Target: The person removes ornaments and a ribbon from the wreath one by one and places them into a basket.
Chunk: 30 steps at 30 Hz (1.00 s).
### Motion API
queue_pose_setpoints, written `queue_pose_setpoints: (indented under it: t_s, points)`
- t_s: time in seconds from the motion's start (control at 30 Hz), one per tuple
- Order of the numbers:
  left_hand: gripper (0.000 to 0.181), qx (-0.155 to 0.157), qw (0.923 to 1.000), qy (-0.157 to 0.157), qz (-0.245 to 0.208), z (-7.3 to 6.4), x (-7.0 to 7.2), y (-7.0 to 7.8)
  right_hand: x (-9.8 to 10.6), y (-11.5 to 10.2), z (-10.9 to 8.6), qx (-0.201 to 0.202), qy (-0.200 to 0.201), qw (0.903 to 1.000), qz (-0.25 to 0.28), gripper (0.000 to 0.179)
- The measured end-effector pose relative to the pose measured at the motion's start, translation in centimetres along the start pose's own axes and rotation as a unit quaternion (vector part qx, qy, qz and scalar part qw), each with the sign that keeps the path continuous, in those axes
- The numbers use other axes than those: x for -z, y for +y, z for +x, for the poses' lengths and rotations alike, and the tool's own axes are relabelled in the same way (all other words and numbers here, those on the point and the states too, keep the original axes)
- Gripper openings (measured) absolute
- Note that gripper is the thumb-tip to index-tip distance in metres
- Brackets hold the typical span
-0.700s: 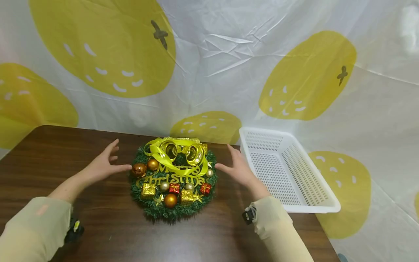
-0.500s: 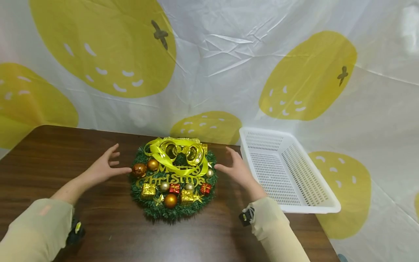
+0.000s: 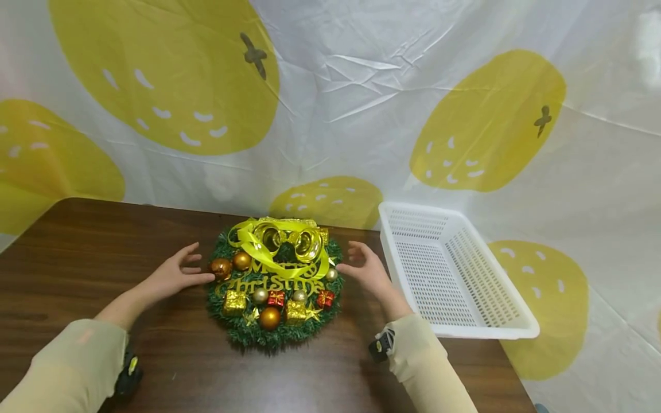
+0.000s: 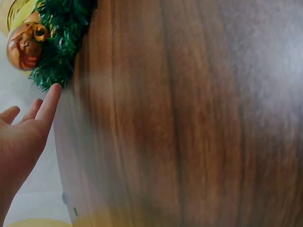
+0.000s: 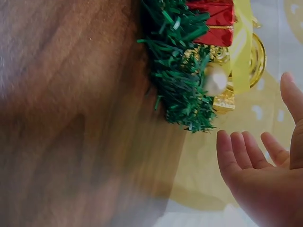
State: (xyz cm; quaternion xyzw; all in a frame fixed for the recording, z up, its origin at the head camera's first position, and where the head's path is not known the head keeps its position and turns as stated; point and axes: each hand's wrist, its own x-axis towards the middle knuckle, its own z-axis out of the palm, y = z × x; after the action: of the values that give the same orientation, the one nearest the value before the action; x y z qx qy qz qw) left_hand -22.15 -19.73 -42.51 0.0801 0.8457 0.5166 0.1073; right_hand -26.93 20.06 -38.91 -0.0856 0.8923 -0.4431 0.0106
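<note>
A green tinsel Christmas wreath (image 3: 258,338) lies on the brown wooden table, trimmed with gold bells (image 3: 308,245), a yellow ribbon (image 3: 294,271), gold lettering, small gift boxes and baubles. My left hand (image 3: 172,276) is at its left side, thumb tip right by a copper bauble (image 3: 221,268), fingers spread and lightly bent. On the opposite side my right hand (image 3: 369,272) faces inward, its thumb at the wreath's right edge near a pale bauble (image 3: 331,274). Both wrist views show the fingertips close to the green tinsel (image 4: 57,61), with nothing in either palm.
A white perforated plastic basket (image 3: 516,330) stands at the table's right side. Behind the table (image 3: 206,373) hangs a white curtain (image 3: 341,143) printed with large yellow fruit.
Both hands have come down and closer toward the wreath's sides, their fingers bending a little more. The wreath and basket have stayed in place.
</note>
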Motion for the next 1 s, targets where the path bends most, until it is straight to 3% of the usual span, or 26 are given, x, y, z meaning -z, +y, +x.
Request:
queue_pose_setpoints:
  t_s: [0.33, 0.7, 0.87, 1.0]
  points:
    - [0.095, 0.019, 0.9994, -0.024, -0.016, 0.0, -1.1, -0.2, -1.2, 1.2, 0.1, -0.023, -0.002, 0.9983, 0.053, 0.061]
    - [0.091, 0.053, 0.9985, -0.010, -0.006, 0.3, -2.2, -0.9, -1.8, 1.1, -0.1, -0.039, -0.022, 0.9962, 0.075, 0.058]
    - [0.088, 0.054, 0.9985, -0.005, -0.008, 0.2, -2.4, -1.1, -2.1, 1.0, -0.3, -0.038, -0.024, 0.9959, 0.078, 0.053]
    - [0.087, 0.051, 0.9987, 0.004, -0.005, 0.2, -2.6, -1.1, -2.5, 2.1, 0.3, -0.035, -0.023, 0.9968, 0.068, 0.049]
